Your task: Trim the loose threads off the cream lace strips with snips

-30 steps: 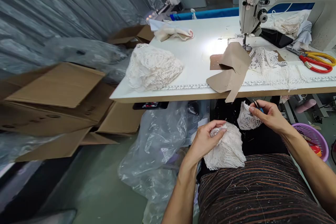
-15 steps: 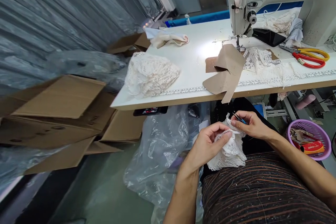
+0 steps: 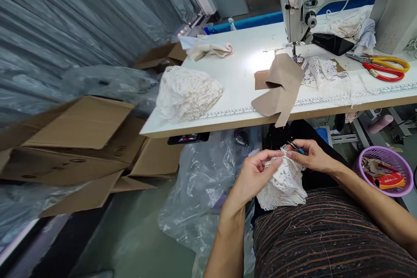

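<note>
My left hand [image 3: 257,176] pinches the upper edge of a piece of white lace [image 3: 284,184], which hangs over my lap. My right hand [image 3: 309,155] is closed around small blue-handled snips [image 3: 298,148], their dark points directed up and left, and its fingertips also touch the lace edge. The fingertips of both hands are close together at the top of the lace.
On the white sewing table [image 3: 241,69] lie a lace pile [image 3: 187,93], brown pieces [image 3: 283,82] by the sewing machine [image 3: 295,4], and red and yellow-handled scissors [image 3: 384,69]. A purple basket [image 3: 404,169] stands right; cardboard boxes [image 3: 81,126] are left.
My left fingertips have moved slightly up and right, closer to my right fingertips. The lace has turned and spread a little. The whole view has shifted slightly.
</note>
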The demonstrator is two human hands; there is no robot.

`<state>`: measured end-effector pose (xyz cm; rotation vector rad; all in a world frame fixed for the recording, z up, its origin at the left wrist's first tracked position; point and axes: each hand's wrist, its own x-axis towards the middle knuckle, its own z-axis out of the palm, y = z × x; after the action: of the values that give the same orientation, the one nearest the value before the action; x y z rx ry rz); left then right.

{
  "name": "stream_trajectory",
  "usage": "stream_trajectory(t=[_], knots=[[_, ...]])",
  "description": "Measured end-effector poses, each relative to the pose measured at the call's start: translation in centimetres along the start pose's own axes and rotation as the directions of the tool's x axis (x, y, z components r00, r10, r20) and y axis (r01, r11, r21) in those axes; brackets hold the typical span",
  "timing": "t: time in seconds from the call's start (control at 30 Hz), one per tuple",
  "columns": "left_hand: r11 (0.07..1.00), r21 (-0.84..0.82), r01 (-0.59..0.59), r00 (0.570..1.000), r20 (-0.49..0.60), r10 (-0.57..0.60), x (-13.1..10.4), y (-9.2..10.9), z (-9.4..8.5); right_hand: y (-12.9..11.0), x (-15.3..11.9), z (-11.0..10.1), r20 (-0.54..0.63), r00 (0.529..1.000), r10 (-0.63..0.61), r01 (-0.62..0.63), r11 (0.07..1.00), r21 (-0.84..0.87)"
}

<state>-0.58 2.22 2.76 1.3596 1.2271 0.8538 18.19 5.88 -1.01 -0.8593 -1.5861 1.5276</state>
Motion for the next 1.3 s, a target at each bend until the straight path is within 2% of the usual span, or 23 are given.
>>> stream_trajectory(t=[0.1,0.17,0.3,0.4,0.57,0.83,1.03,1.3], knots=[[0.995,0.094,-0.044,0.999,-0.008,0.045,0.1,-0.2,-0.2,-0.1,0.0,0.0,0.000,1.000,0.001,-0.001,1.000,-0.012],[0.978,0.173,-0.117,0.993,0.005,0.118,0.3,-0.1,-0.3,-0.2,0.1,-0.1,0.004,1.000,0.004,-0.004,1.000,-0.019],[0.898,0.320,-0.301,0.952,0.048,0.302,0.4,0.4,-0.6,-0.7,0.3,-0.1,0.031,1.000,-0.003,0.004,1.000,-0.023],[0.866,0.366,-0.342,0.935,0.042,0.351,0.5,1.0,-0.7,-1.3,0.3,0.1,0.077,0.997,-0.012,0.015,0.999,-0.029],[0.895,0.269,-0.355,0.934,0.152,0.325,1.0,1.2,-1.0,-2.3,-0.2,0.1,0.156,0.987,-0.044,0.048,0.999,-0.020],[0.925,0.096,-0.367,0.929,0.091,0.359,1.6,-0.2,-1.7,-3.1,-0.8,-0.4,0.140,0.978,-0.158,0.170,0.982,-0.085],[0.948,-0.002,-0.319,0.948,0.006,0.319,1.6,0.1,-1.8,-3.4,-0.6,-0.3,0.121,0.971,-0.207,0.222,0.967,-0.125],[0.949,-0.053,-0.311,0.950,0.006,0.311,1.3,0.0,-2.0,-3.4,-0.4,0.2,0.088,0.980,-0.181,0.190,0.975,-0.111]])
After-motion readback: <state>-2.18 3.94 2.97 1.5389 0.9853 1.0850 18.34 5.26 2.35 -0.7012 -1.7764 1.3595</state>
